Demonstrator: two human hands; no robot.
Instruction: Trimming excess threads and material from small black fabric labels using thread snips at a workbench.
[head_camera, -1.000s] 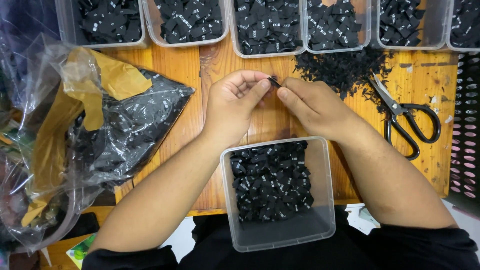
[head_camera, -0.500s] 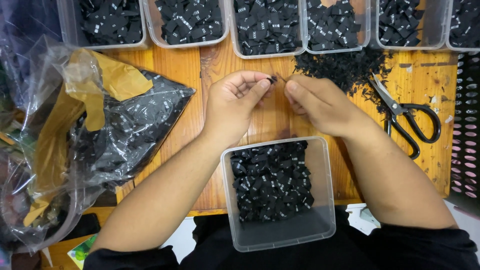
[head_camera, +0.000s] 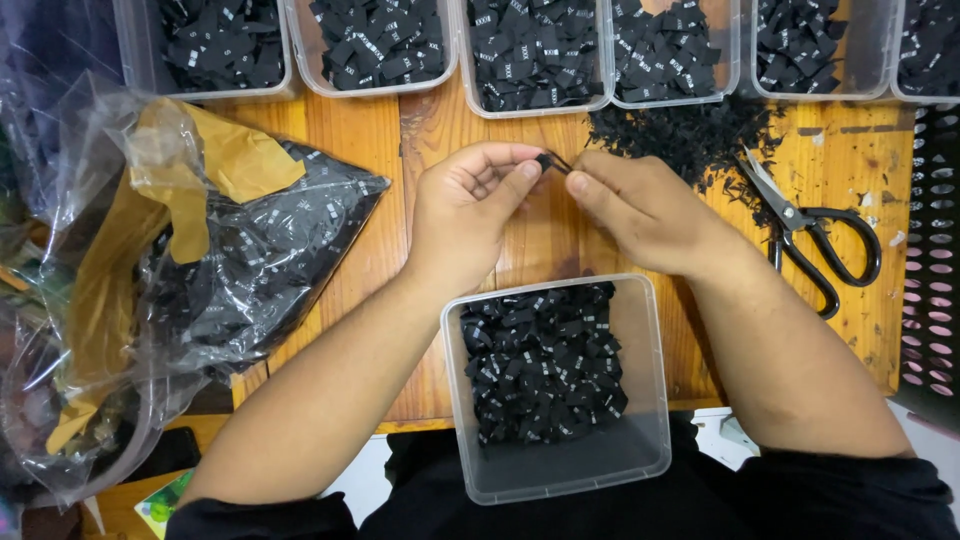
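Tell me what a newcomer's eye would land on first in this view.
At the centre, the left hand and right hand meet over the wooden table, pinching one small black label between them. Just below sits a clear tub of black labels, with a row of similar tubs along the top edge. Black-handled scissors lie right; a crumpled plastic bag of labels lies left.

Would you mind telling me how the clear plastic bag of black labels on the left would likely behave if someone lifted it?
The clear plastic bag looks thin and crinkled, so it would probably sag and flop. Its mouth seems open, so small black labels might spill out. The film looks glossy, so it may slip in the hand.
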